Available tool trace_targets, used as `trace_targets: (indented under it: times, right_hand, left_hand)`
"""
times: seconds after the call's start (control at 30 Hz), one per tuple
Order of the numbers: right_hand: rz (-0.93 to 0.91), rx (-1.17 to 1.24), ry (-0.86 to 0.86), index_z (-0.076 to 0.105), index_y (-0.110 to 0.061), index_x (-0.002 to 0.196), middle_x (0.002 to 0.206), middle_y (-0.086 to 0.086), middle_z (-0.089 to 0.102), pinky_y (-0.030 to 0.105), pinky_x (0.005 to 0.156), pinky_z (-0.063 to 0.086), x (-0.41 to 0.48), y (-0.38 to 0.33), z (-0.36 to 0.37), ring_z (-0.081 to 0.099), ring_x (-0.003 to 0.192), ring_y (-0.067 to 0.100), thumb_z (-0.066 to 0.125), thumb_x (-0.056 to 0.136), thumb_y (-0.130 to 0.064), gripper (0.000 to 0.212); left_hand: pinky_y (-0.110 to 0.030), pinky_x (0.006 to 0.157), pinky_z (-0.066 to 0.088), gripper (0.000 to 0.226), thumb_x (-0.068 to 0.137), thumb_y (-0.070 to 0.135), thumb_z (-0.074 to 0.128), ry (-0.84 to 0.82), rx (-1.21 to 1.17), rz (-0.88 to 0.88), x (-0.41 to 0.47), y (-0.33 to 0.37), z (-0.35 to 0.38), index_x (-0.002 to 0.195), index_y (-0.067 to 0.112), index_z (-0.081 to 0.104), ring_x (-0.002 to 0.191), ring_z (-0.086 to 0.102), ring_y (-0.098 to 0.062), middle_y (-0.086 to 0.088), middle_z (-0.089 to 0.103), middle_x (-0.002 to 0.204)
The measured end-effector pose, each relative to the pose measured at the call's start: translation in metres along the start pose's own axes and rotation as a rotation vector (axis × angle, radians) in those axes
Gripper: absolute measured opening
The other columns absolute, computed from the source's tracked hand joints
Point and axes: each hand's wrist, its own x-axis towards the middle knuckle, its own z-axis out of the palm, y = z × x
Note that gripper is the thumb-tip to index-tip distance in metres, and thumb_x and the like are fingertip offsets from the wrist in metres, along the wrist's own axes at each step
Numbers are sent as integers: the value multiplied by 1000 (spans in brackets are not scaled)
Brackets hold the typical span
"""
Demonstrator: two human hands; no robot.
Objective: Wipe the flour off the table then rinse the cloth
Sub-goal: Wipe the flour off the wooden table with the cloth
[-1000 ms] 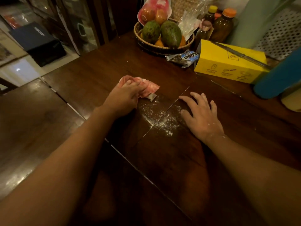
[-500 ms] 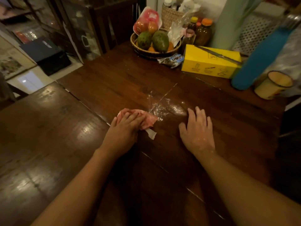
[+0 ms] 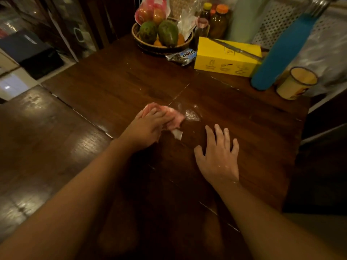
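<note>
Most of the flour [image 3: 191, 115] is cleared since a second ago; a thin smear is left on the tabletop [image 3: 112, 87], just beyond the pink cloth [image 3: 174, 119], which is pressed down under the left hand [image 3: 148, 128]. The right hand [image 3: 218, 156] is laid spread nearby. One more pass seems needed.

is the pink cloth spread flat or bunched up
Bunched up: the crumpled pink cloth lies in folds under the left hand on the dark wooden table.

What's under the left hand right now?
The left hand presses the pink cloth onto the table; its white tag pokes out. Anything beneath the cloth is hidden.
</note>
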Motion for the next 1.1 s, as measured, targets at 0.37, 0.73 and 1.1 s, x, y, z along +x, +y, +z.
trace_targets:
  times: [0.37,0.73,1.1]
  right_hand:
    - [-6,-11,5,12,-25,158,168,5,6,56,123,6,0,-1,0,-2,154,26,31,97,-55,70]
    - [-17,-20,18,15,-25,157,167,7,9,58,122,6,12,0,4,0,154,29,31,96,-55,69]
    - [-62,-31,-15,15,-19,158,167,13,9,61,121,8,21,2,2,3,154,36,30,94,-50,72]
  left_hand:
    - [-50,120,-3,60,98,23,40,86,100,-183,-75,52,30,153,38,21,151,2,-28,1,10,164]
    - [-58,117,0,56,102,35,32,100,253,-446,49,28,14,155,21,19,147,10,-45,-25,14,160]
    - [-50,123,4,60,93,22,46,69,112,-97,-69,69,35,151,28,34,150,13,-30,-4,25,160]
